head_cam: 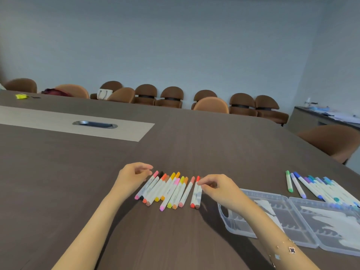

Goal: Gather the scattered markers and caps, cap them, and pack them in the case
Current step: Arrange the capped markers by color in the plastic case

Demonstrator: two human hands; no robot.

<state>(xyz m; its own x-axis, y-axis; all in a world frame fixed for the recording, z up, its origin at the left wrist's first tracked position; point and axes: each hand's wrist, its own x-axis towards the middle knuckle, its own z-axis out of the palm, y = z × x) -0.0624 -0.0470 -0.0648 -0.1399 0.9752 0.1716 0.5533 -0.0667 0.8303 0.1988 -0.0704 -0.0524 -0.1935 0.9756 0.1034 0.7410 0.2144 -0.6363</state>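
Probably an office meeting room: long dark conference table point(175, 133) with inset cable port point(95, 124), brown padded chairs point(169, 97) lined along a bare wall point(175, 45).

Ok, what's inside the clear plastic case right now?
The open clear plastic case holds no markers that I can see: only moulded slots and a white printed insert. The right forearm covers part of its left half, so that area stays unknown.
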